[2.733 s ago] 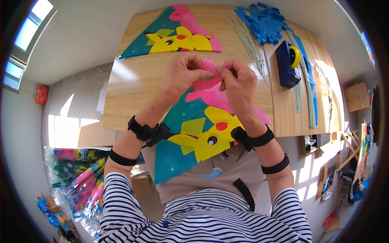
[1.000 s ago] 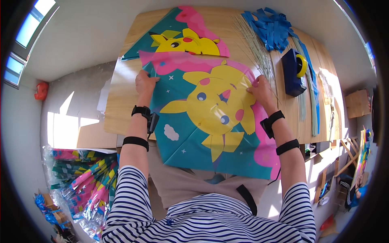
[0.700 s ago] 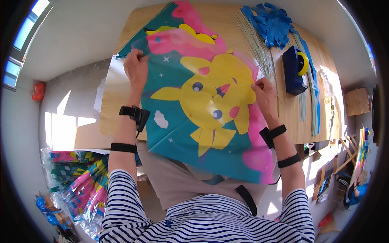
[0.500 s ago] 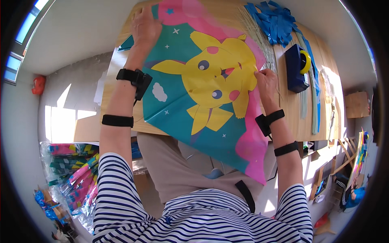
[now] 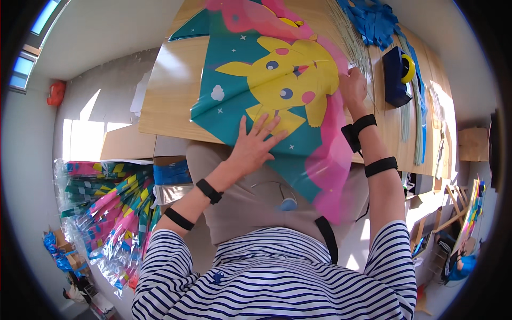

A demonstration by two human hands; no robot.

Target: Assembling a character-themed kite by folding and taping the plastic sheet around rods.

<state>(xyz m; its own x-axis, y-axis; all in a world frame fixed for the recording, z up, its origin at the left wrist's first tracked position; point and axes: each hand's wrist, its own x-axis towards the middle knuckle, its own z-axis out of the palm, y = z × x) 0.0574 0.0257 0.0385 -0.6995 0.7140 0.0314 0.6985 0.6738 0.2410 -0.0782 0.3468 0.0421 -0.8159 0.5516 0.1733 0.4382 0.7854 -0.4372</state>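
Note:
A thin printed sheet (image 5: 298, 80) with a yellow cartoon animal on teal and pink lies across the wooden table (image 5: 170, 101). Its near corner hangs over the front edge above my lap. My left hand (image 5: 253, 144) rests flat on the sheet's near part, fingers spread, beside the yellow ear. At the pink right-hand edge, my right hand (image 5: 353, 90) is closed with its fingers curled on the sheet; the fingertips are partly hidden. More teal and pink printed material (image 5: 189, 29) lies at the far end.
Right of the sheet are thin pale rods (image 5: 349, 34), blue strips (image 5: 373, 24) and a dark blue tape dispenser (image 5: 394, 77) with yellow tape. Plastic-wrapped colourful bundles (image 5: 114, 208) lie low at the left. An opened cardboard box (image 5: 128, 143) is near the table's left front.
My left hand has come back from the sheet's far left to its near part and now lies spread on it. My right hand stays by the right edge, shifted slightly away from me.

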